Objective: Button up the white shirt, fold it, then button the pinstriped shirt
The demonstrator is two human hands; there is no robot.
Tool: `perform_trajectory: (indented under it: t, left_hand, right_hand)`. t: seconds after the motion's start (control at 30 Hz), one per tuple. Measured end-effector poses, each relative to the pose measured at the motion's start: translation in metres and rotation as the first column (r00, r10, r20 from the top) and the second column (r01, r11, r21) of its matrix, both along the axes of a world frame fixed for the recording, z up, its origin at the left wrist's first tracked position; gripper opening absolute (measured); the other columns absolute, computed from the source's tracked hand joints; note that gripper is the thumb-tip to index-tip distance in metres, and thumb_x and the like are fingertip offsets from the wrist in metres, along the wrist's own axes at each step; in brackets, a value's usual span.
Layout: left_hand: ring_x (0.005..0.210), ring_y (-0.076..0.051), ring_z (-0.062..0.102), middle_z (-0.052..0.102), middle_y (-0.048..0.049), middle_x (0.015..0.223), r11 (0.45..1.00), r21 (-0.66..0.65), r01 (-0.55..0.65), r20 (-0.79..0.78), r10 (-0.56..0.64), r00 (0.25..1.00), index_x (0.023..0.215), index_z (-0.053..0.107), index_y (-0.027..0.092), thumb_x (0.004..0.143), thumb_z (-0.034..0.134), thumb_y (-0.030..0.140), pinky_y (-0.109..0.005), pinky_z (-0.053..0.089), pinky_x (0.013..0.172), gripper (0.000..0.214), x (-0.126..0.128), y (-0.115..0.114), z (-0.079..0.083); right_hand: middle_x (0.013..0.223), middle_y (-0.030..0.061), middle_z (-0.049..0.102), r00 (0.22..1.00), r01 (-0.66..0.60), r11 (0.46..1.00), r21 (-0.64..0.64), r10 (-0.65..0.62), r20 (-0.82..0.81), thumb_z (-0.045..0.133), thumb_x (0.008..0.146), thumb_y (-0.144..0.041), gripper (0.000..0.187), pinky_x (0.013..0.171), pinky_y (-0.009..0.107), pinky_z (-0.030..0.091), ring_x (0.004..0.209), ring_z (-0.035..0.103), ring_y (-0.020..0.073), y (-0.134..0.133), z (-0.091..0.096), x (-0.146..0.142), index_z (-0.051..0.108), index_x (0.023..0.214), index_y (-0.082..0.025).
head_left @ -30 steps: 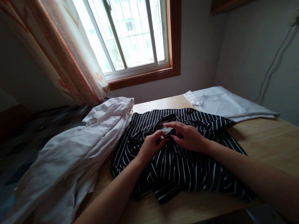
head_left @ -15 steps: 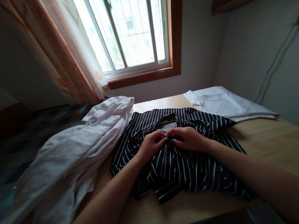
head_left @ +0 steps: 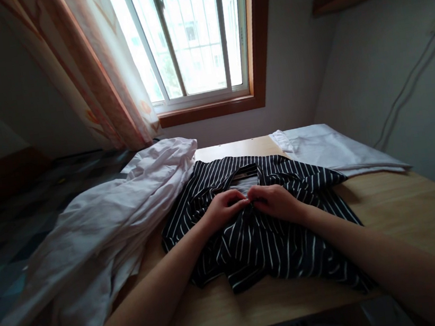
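Note:
A black shirt with white stripes (head_left: 249,255) lies rumpled on the wooden table, its collar opening facing the window. My left hand (head_left: 225,207) pinches the shirt's front just below the neck opening. Right beside it, my right hand (head_left: 273,201) has its fingers closed on the same spot of cloth, the fingertips of both hands nearly touching. Whatever small part sits between the fingertips, such as a button, is hidden.
White crumpled clothing (head_left: 127,207) spreads along the left, over the table's edge. A folded white garment (head_left: 328,148) rests at the back right of the table (head_left: 417,222). Behind stand a window (head_left: 196,37) and a curtain (head_left: 96,66); a cable (head_left: 404,90) hangs on the right wall.
Both hands stay on the shirt front. The right fingers have curled in more and the fingertips have shifted slightly to the right. The whole view has moved a little.

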State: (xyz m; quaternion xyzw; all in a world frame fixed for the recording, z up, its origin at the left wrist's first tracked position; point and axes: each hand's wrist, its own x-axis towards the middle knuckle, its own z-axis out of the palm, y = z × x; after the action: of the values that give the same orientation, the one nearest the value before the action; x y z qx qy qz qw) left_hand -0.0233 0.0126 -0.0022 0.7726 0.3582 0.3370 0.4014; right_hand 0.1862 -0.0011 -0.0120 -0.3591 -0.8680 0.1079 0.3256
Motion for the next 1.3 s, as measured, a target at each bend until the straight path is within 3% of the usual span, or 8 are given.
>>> perform_trajectory:
  t: [0.27, 0.47, 0.6, 0.73, 0.87, 1.03, 1.13, 1.3]
  left_hand:
    - [0.075, -0.015, 0.061, 0.067, -0.0016, 0.08, 0.988, -0.042, -0.148, 0.158, 0.153, 0.975, 0.085, 0.065, 0.017, 0.079, 0.067, 0.052, -0.026, 0.05, 0.072, 0.036, -0.001, 0.001, 0.005]
    - [0.066, -0.012, 0.055, 0.059, 0.0022, 0.073, 0.919, -0.017, -0.395, 0.285, 0.383, 0.879, 0.086, 0.057, 0.018, 0.083, 0.064, 0.046, -0.023, 0.046, 0.063, 0.029, -0.01, 0.006, 0.009]
    - [0.07, -0.014, 0.056, 0.059, 0.0008, 0.076, 0.875, 0.16, -0.458, 0.157, 0.435, 0.887, 0.087, 0.056, 0.019, 0.088, 0.059, 0.039, -0.026, 0.047, 0.068, 0.02, -0.015, 0.008, 0.01]
    - [0.087, -0.02, 0.059, 0.064, -0.0031, 0.088, 0.833, 0.435, -0.342, -0.134, 0.436, 0.89, 0.089, 0.059, 0.02, 0.085, 0.06, 0.02, -0.037, 0.048, 0.086, 0.004, -0.012, 0.003, 0.013]
    - [0.11, -0.022, 0.055, 0.063, -0.0058, 0.112, 0.788, 0.601, -0.133, -0.184, 0.298, 0.937, 0.103, 0.061, 0.023, 0.085, 0.056, 0.01, -0.044, 0.04, 0.105, 0.023, 0.0, -0.016, 0.027]
    - [0.089, -0.016, 0.063, 0.066, -0.0064, 0.097, 0.974, 0.218, -0.06, -0.01, 0.063, 0.998, 0.108, 0.054, 0.019, 0.093, 0.052, 0.022, -0.033, 0.051, 0.084, 0.016, 0.011, -0.032, 0.03]
    - [0.077, -0.014, 0.06, 0.065, -0.0022, 0.086, 0.996, 0.072, 0.049, -0.033, -0.047, 0.998, 0.108, 0.054, 0.019, 0.09, 0.055, 0.025, -0.029, 0.051, 0.074, 0.018, 0.008, -0.028, 0.019]
    - [0.085, -0.015, 0.06, 0.066, -0.0027, 0.091, 0.999, 0.033, 0.023, 0.005, -0.023, 1.0, 0.103, 0.061, 0.019, 0.092, 0.051, 0.024, -0.03, 0.05, 0.082, 0.016, 0.003, -0.015, 0.006]
  right_hand:
    - [0.097, 0.0031, 0.069, 0.988, 0.108, 0.994, 0.034, -0.104, -0.117, 0.053, 0.077, -0.011, 0.019, 0.076, 0.033, 0.048, 0.087, 0.063, 0.0193, -0.005, 0.006, -0.002, 0.059, 0.09, -0.024]
    - [0.096, 0.002, 0.071, 0.843, 0.05, 0.959, -0.28, -0.191, -0.503, 0.053, 0.076, -0.019, 0.009, 0.065, 0.031, 0.045, 0.068, 0.055, 0.0149, -0.001, 0.02, 0.006, 0.046, 0.075, -0.024]
    - [0.075, -0.001, 0.062, 0.717, -0.047, 0.925, -0.377, -0.231, -0.657, 0.055, 0.073, -0.024, 0.013, 0.067, 0.03, 0.044, 0.069, 0.051, 0.0158, 0.002, 0.027, 0.01, 0.043, 0.067, -0.023]
    - [0.06, -0.0047, 0.04, 0.683, -0.024, 0.89, -0.456, -0.318, -0.657, 0.056, 0.069, -0.029, 0.016, 0.055, 0.027, 0.036, 0.058, 0.038, 0.0135, 0.003, 0.029, 0.009, 0.042, 0.065, -0.023]
    - [0.06, -0.0051, 0.037, 0.699, -0.023, 0.879, -0.476, -0.326, -0.636, 0.057, 0.067, -0.032, 0.019, 0.053, 0.027, 0.032, 0.057, 0.034, 0.0127, 0.003, 0.029, 0.007, 0.04, 0.065, -0.023]
    - [0.061, -0.0044, 0.037, 0.723, -0.016, 0.887, -0.461, -0.308, -0.619, 0.057, 0.066, -0.034, 0.02, 0.053, 0.026, 0.031, 0.059, 0.035, 0.013, 0.003, 0.029, 0.006, 0.04, 0.065, -0.023]
    - [0.061, -0.0045, 0.037, 0.712, -0.03, 0.879, -0.475, -0.315, -0.628, 0.057, 0.065, -0.034, 0.02, 0.052, 0.026, 0.032, 0.058, 0.035, 0.0127, 0.005, 0.028, 0.008, 0.039, 0.064, -0.023]
    - [0.059, -0.0056, 0.038, 0.615, -0.116, 0.81, -0.575, -0.395, -0.682, 0.058, 0.061, -0.03, 0.02, 0.051, 0.025, 0.03, 0.055, 0.035, 0.0112, 0.01, 0.023, 0.01, 0.04, 0.065, -0.023]
